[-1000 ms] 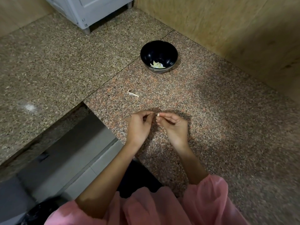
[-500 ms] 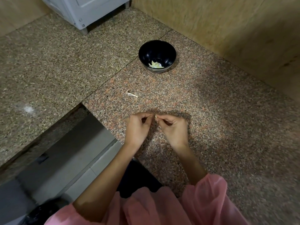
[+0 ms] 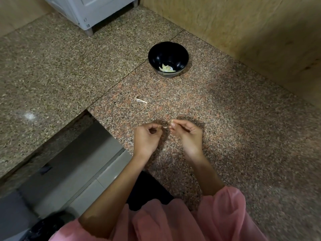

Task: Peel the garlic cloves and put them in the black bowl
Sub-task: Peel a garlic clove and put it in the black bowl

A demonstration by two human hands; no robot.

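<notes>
Peeling in hand: one garlic clove [image 3: 167, 124] is held between both hands above the granite counter [image 3: 234, 127].

The left hand [image 3: 146, 139] has fingers curled, its fingertips pinching the near end of the clove; the right hand [image 3: 186, 133] is likewise curled, thumb and forefinger nipping the other end. Whether skin is lifting off cannot be told, as the clove is small and partly covered. The step is judged as stripping the skin, with the transfer not yet done. The next move calls for a clean pull of the skin, then a carry forward to the black bowl [image 3: 184, 57], which stands well apart beyond the hands. Count: one bowl, holding a small pale heap [image 3: 166, 68] of pieces, number not resolvable; one clove in hand; one stem scrap [image 3: 141, 101] lying on the counter between bowl and hands.
</notes>
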